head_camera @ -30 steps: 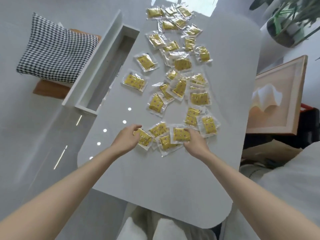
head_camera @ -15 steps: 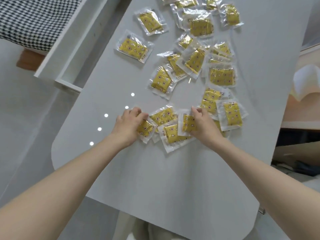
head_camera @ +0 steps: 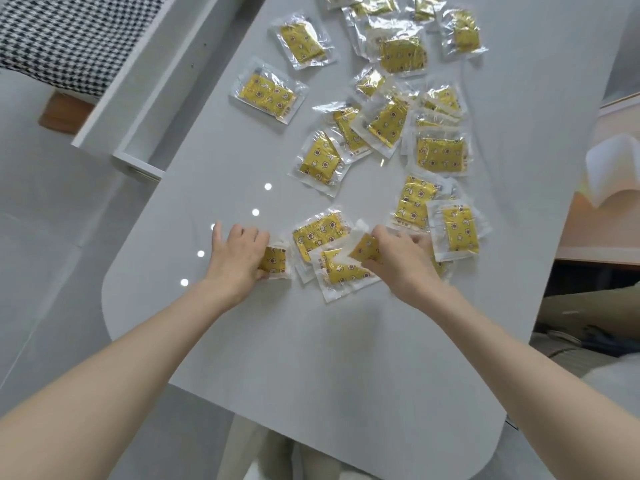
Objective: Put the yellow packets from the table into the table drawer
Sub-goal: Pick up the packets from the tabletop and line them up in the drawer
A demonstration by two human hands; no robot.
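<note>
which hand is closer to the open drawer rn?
Left. The left hand rests on a packet on the drawer's side of the table; the right hand grips a packet farther away.

Bright and even all over, soft daylight, hardly any shadows. Small round white spots of glare on the shiny desk [head_camera: 311, 358], near the left hand [head_camera: 239, 259]. Shiny glints on the clear wraps of the yellow packets [head_camera: 391, 123]. Bent and stretched toward the edges, arms very wide at the bottom corners. A bit fuzzy around the right hand [head_camera: 403, 261].
</note>
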